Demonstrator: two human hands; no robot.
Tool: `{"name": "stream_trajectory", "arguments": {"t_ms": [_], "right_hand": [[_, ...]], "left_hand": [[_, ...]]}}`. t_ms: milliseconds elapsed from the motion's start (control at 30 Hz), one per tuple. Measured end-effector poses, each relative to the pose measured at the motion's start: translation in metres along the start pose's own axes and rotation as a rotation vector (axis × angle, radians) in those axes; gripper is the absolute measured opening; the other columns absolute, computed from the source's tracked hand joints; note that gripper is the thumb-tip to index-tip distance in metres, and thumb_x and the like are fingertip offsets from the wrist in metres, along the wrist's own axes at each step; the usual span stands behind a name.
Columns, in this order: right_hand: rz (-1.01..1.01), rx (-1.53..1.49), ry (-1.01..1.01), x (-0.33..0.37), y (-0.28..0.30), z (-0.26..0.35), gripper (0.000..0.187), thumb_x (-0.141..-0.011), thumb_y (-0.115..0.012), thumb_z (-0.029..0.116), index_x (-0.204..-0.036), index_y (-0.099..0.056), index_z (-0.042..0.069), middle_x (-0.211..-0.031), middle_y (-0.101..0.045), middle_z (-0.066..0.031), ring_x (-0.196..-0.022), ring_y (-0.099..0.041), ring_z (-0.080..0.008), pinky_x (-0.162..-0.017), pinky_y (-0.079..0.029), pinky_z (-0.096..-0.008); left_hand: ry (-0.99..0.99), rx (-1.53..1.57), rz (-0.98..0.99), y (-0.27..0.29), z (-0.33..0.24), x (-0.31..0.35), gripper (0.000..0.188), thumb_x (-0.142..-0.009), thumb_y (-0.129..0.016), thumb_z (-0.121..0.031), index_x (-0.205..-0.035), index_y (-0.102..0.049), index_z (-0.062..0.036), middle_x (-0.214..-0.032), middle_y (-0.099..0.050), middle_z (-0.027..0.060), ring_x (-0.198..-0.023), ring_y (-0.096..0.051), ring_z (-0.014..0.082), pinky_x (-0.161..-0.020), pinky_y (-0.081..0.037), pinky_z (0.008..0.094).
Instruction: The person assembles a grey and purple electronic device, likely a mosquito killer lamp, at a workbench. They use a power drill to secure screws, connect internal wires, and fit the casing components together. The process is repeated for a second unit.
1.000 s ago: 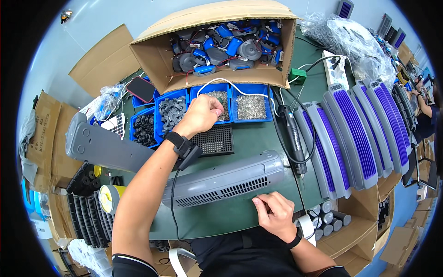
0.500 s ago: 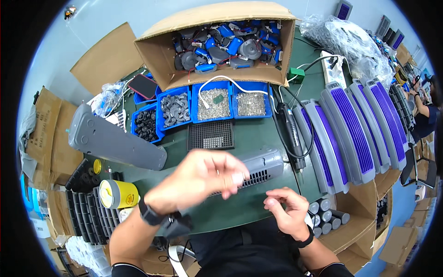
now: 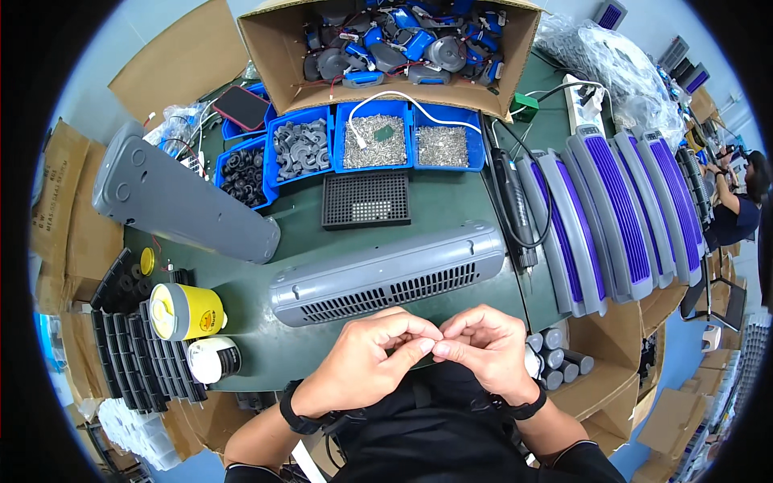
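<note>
at the far left of the frame stand cardboard boxes (image 3: 68, 209), and below them, lower left, lie black ribbed parts (image 3: 121, 354). a long grey casing (image 3: 185, 193) slants across the left of the green table (image 3: 451, 205); beneath it a yellow tub (image 3: 187, 311) stands just beside a white jar (image 3: 213, 360). along the upper middle run blue bins: one of black parts (image 3: 270, 194), one of grey curved parts (image 3: 304, 176), then two of small silvery metal pieces. a black perforated tray (image 3: 346, 219) lies below them, and a cardboard box (image 3: 274, 56) above them holds blue and grey parts. the grey slotted housing (image 3: 390, 274) lies in the centre of the frame, its slots toward the lower edge. just below it are both hands: the left hand (image 3: 366, 358), thumb and forefinger pressed together at the tips, meets the right hand (image 3: 487, 346), whose thumb and forefinger are likewise together; i cannot tell what, if anything, is between them. farther right a black power screwdriver (image 3: 515, 209) lies beside a row of grey units with purple grilles (image 3: 616, 209), with grey cylinders (image 3: 553, 358) below. at the far right sits another person (image 3: 737, 217).
</note>
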State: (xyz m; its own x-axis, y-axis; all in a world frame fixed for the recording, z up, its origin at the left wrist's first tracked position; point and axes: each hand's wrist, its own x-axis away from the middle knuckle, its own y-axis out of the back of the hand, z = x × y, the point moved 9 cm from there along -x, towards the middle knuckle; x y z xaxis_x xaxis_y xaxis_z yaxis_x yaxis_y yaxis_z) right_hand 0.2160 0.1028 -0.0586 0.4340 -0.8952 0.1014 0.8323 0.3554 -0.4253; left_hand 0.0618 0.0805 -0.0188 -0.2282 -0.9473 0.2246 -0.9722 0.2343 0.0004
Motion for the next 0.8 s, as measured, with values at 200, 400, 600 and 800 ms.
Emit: {"name": "stream_trajectory", "arguments": {"t_ms": [200,400,600,800], "right_hand": [[-0.025,0.126,0.104,0.001,-0.006,0.005,0.017,-0.09,-0.079,-0.012,-0.105,-0.071,-0.007,-0.1,-0.076,-0.0168,-0.09,-0.076,-0.0199,-0.079,-0.065,-0.0314],[0.058,0.483,0.303,0.002,-0.016,0.02,0.017,-0.09,-0.08,-0.008,-0.105,-0.075,-0.002,-0.099,-0.074,-0.0116,-0.082,-0.071,-0.0172,-0.072,-0.057,-0.0285],[-0.239,1.025,0.693,0.002,0.0,0.068,0.025,-0.08,-0.081,-0.012,-0.099,-0.071,0.001,-0.1,-0.071,-0.0113,-0.088,-0.069,-0.0273,-0.077,-0.056,-0.0361],[-0.404,1.281,0.703,-0.011,0.025,0.065,0.023,-0.078,-0.084,-0.006,-0.094,-0.076,0.008,-0.133,-0.067,-0.0165,-0.128,-0.059,-0.0412,-0.097,-0.052,-0.0462]], "left_hand": [[0.018,0.232,-0.029,0.0,0.015,0.001,0.015,-0.103,-0.069,-0.001,-0.119,-0.069,0.0021,-0.105,-0.072,0.0049,-0.093,-0.069,0.0089,-0.083,-0.058,0.0257],[-0.015,0.253,-0.076,0.004,0.027,0.001,0.022,-0.101,-0.071,0.002,-0.121,-0.062,0.0008,-0.103,-0.073,0.0063,-0.093,-0.069,0.0088,-0.083,-0.059,0.0257],[0.03,0.414,-0.128,0.007,0.042,-0.003,0.018,-0.1,-0.072,0.002,-0.116,-0.065,0.0009,-0.101,-0.073,0.007,-0.091,-0.07,0.0097,-0.079,-0.059,0.0261],[0.091,0.549,-0.109,0.009,0.049,-0.002,0.015,-0.1,-0.073,0.001,-0.114,-0.07,0.0013,-0.104,-0.075,0.0109,-0.091,-0.073,0.0155,-0.08,-0.061,0.03]]}}
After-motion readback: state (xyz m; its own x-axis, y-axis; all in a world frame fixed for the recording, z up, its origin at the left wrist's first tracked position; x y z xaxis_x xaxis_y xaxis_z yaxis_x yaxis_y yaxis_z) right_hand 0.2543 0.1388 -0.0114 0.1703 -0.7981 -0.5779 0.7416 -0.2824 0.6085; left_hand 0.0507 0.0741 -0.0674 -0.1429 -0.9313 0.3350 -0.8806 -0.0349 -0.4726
